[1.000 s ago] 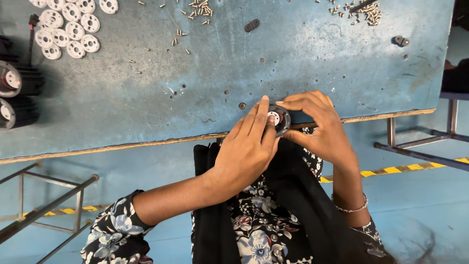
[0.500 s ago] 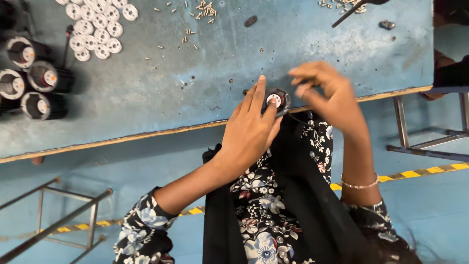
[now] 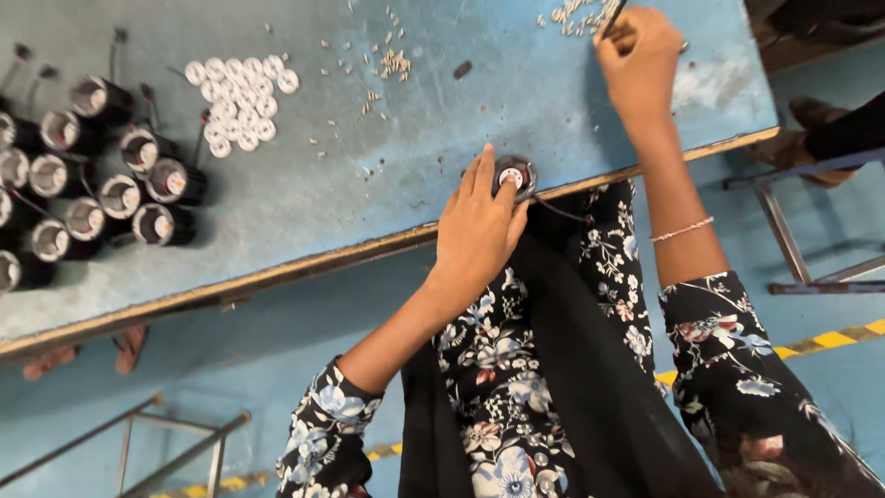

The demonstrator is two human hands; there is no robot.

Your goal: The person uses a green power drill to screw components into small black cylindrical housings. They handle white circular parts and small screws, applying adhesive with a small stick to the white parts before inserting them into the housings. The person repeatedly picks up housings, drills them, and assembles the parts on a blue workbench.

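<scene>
My left hand (image 3: 477,221) grips a small black cylindrical part (image 3: 513,174) with a white disc on its top face, held upright at the near edge of the blue worktable (image 3: 387,184). A thin dark wire trails from the part toward my body. My right hand (image 3: 639,57) is stretched out to the table's far right, fingers closed around a thin dark tool (image 3: 612,17), right beside a heap of small screws (image 3: 573,16).
Several finished black cylinders (image 3: 101,175) with wires stand at the table's left. A cluster of white discs (image 3: 240,92) lies beside them, with loose screws (image 3: 392,63) scattered mid-table. Metal frame legs (image 3: 793,249) stand to the right; another person's feet (image 3: 811,115) show there.
My right hand left the black part and reached up to the far right, onto the tool by the screws. My left hand kept hold of the part. The view shifted left.
</scene>
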